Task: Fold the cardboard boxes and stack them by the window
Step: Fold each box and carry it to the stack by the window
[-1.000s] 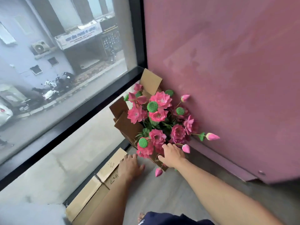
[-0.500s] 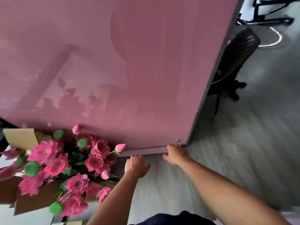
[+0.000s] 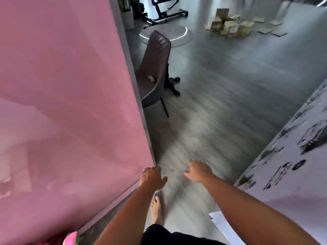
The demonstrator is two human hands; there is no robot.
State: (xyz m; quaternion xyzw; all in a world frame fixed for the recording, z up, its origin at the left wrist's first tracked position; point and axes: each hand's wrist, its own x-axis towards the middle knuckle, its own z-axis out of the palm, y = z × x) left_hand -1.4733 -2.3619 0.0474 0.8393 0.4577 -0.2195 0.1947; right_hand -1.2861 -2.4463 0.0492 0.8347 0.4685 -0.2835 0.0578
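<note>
Both the left hand [image 3: 153, 177] and right hand [image 3: 199, 171] hang loose and empty above the grey floor [image 3: 221, 106], so the sensible move is walking to the unfolded cardboard boxes [image 3: 230, 26] lying at the floor's far edge.

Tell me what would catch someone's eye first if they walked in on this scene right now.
The big glossy pink panel fills the left half of the view, with the left hand at its lower corner and the right hand hanging empty beside it. Beyond it, a grey chair stands on the wood floor. Far back at upper right lies a scattered pile of cardboard boxes.
</note>
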